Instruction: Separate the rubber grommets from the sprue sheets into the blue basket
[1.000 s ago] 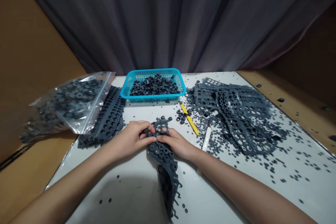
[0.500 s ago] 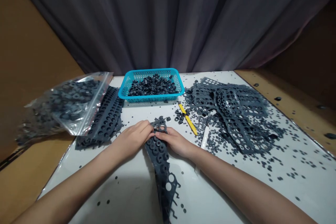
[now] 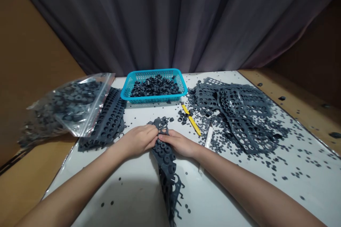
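Observation:
Both hands grip a dark grey rubber sheet (image 3: 165, 156) with rows of ring-shaped parts and punched holes. My left hand (image 3: 141, 139) is closed on its left edge near the far end. From the right, my right hand (image 3: 179, 142) pinches the same spot, thumb on top and fingers partly hidden beneath. The sheet hangs down toward me, twisted, with a ragged lower right edge. A few loose dark bits (image 3: 183, 116) lie beyond my right hand, beside a yellow-handled tool (image 3: 194, 124). Nearer my right wrist is a white pen-like tool (image 3: 209, 137).
A blue basket (image 3: 154, 99) holds many small dark rings. At left, a clear zip bag (image 3: 77, 104) of rings rests against more sheets (image 3: 108, 117). Punched sheets (image 3: 239, 113) pile up at right among scattered small discs on the white table (image 3: 128, 198). A curtain (image 3: 160, 21) hangs behind.
The sheet has shifted slightly to the right and twisted in my hands; its lower part is more folded. Both hands keep their grip at nearly the same place.

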{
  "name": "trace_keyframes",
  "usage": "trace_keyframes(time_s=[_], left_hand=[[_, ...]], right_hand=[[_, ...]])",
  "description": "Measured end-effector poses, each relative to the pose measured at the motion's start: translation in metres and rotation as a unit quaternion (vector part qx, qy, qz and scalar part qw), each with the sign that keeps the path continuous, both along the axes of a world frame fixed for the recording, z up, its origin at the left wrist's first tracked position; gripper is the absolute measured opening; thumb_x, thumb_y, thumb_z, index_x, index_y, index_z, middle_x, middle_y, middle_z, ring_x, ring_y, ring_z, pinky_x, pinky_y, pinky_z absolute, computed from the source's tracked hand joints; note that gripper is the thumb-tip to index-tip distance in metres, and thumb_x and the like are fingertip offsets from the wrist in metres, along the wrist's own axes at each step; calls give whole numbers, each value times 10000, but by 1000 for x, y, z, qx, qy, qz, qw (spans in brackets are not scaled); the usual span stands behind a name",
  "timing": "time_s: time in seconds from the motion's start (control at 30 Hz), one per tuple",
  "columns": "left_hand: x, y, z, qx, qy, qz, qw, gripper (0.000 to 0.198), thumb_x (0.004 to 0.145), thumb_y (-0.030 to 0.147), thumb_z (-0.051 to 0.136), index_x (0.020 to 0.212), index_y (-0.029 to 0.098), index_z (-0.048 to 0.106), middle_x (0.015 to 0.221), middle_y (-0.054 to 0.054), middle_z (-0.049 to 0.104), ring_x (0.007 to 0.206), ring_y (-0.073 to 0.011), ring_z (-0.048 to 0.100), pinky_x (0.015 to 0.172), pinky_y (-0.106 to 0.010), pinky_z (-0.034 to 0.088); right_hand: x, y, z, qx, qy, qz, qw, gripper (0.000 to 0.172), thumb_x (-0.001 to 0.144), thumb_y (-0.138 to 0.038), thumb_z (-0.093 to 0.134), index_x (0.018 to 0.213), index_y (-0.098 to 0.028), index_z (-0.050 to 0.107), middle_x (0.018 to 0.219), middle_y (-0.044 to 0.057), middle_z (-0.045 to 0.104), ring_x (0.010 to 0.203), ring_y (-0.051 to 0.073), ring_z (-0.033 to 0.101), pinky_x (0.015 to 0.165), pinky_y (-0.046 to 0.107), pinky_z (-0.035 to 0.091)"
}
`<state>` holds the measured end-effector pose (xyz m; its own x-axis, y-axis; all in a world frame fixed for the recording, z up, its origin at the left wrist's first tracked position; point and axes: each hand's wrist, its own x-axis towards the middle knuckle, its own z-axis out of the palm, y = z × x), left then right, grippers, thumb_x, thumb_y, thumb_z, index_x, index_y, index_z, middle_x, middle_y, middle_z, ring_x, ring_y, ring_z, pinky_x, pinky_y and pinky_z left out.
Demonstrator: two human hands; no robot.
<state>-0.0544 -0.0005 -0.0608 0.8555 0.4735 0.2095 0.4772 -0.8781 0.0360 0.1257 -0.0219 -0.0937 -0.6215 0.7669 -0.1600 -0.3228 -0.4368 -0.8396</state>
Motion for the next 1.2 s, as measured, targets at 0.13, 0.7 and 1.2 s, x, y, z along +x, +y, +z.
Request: trace_keyframes(time_s=[0.13, 0.7, 1.2], left_hand=[[-1, 3, 5, 59, 3, -37, 998, 274, 907, 212, 310, 708, 175, 495, 619, -16, 536, 567, -147, 492, 521, -260, 384], [-1, 0, -4, -114, -102, -11, 988, 273, 895, 202, 346, 645, 180, 452, 576, 19, 453, 525, -108, 396, 520, -228, 316], [19, -13, -31, -520, -426, 175, 720, 373, 868, 449, 411, 610, 182, 372, 560, 49, 319, 533, -98, 325, 523, -214, 282]], right_hand=[[2, 1, -1, 21, -22, 16, 999, 356, 700, -454, 668, 748, -113, 572, 689, -11, 537, 638, 91, 453, 653, 251, 345], [4, -1, 2, 10, -50, 12, 999, 333, 716, -441, 656, 752, -129, 546, 669, -25, 522, 615, 81, 430, 595, 229, 325], [-3, -4, 1, -72, 22, -54, 996, 255, 677, -356, 672, 742, -125, 587, 646, 3, 579, 561, 91, 473, 574, 229, 349]])
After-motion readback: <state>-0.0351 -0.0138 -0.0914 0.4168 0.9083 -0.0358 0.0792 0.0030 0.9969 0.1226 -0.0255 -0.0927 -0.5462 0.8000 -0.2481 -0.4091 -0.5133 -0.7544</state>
